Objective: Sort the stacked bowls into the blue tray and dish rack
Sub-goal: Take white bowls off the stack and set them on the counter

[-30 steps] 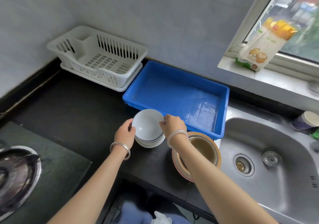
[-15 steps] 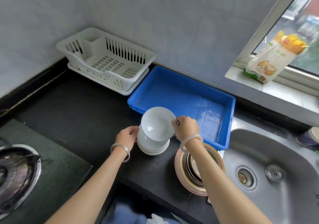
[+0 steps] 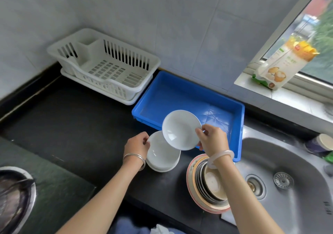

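White porcelain: the right hand (image 3: pixel 212 139) pinches one small white bowl (image 3: pixel 181 129) by its rim, tilted, above the near edge of the blue tray (image 3: pixel 239 123). The left hand (image 3: pixel 137 146) steadies the white bowl stack (image 3: pixel 162 157) on the desk (image 3: pixel 72 125). I judge the first bowl is in transfer; next it needs lowering flat into the tray. I count one dish rack (image 3: pixel 104 68), one tray and one mixed stack of dishes (image 3: pixel 207 183), with no bowl yet in tray or rack.
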